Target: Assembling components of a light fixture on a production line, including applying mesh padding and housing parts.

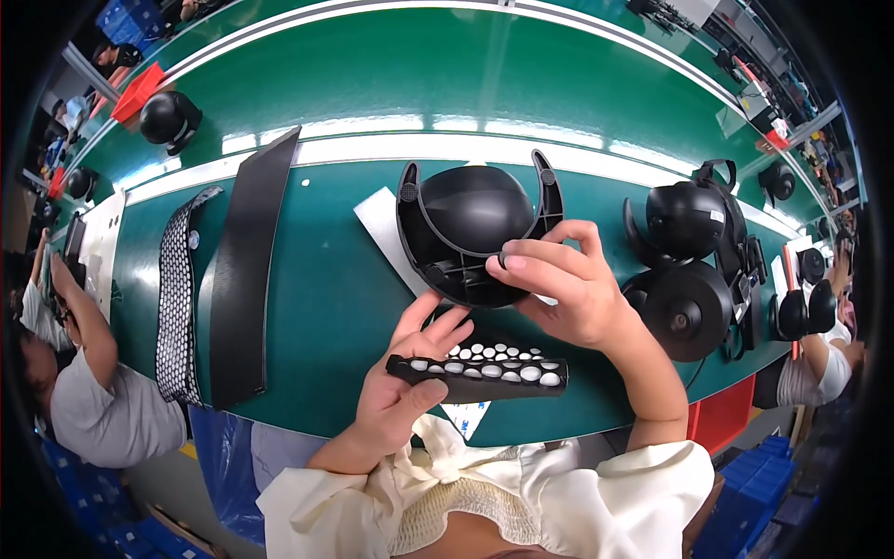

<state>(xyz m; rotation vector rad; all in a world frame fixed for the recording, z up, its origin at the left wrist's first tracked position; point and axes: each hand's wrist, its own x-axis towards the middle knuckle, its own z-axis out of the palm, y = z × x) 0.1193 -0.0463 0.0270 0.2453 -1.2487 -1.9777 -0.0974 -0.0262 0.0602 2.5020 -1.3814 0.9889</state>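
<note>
Before me on the green bench lies a black plastic housing (476, 207), a glossy dome framed by a ribbed bracket with two curved arms. Small round dark pads sit near the arm tips. My right hand (582, 293) is at the bracket's near right edge, thumb and fingers pinching a small black round pad (504, 260) close to or against it. A curled black sheet (507, 387) with rows of white round spots is gripped between thumb and palm of my left hand (391, 396). The left fingertips reach the near left edge of the bracket.
A long black sheet (247, 270) and a perforated strip (177, 303) lie to the left. More black domed parts (684, 221) and a round black disc-shaped part (678, 310) stand at right. A white strip (384, 228) lies beneath the housing. Co-workers sit at both sides.
</note>
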